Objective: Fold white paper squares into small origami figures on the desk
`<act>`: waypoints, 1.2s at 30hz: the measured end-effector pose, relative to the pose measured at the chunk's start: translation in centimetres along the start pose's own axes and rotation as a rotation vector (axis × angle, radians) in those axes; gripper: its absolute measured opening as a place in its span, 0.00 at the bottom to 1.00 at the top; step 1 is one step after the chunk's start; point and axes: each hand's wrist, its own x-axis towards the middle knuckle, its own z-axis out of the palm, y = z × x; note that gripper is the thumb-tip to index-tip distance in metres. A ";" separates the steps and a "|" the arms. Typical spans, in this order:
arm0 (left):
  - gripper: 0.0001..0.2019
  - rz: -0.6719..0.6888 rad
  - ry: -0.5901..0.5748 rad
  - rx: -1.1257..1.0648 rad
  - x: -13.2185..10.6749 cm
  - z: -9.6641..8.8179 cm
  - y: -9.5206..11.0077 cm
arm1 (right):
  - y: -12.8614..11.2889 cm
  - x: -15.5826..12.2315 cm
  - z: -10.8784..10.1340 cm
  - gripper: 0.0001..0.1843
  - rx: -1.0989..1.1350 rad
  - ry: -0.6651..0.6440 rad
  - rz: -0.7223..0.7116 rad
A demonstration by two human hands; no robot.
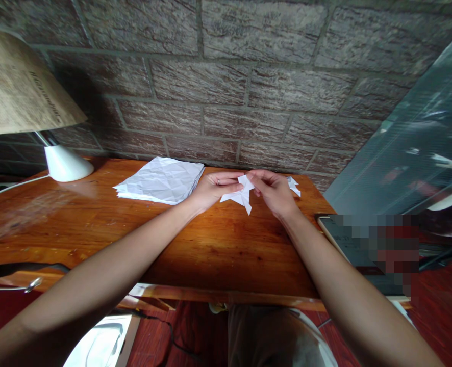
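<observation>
Between my two hands, just above the wooden table, is a white folded paper figure [242, 198] with several pointed flaps. My left hand [215, 187], a ring on one finger, pinches its left side between thumb and fingers. At its upper right part, my right hand [271, 187] grips the paper with thumb and fingertips. A second folded paper piece [295, 187] lies on the table just beyond my right hand, partly hidden by it. To the left of my left hand rests a stack of creased white paper sheets [159, 179].
The wooden table [226, 255] stands against a brick wall [226, 112]. At the left is a lamp with a white base [67, 164] and a printed shade [23, 81]. A tablet-like device [341, 237] lies at the right edge, near a translucent panel [405, 122].
</observation>
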 end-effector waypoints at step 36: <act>0.15 -0.113 -0.038 0.091 -0.3 0.4 0.1 | 0.3 0.1 0.1 0.25 -0.104 0.020 -0.090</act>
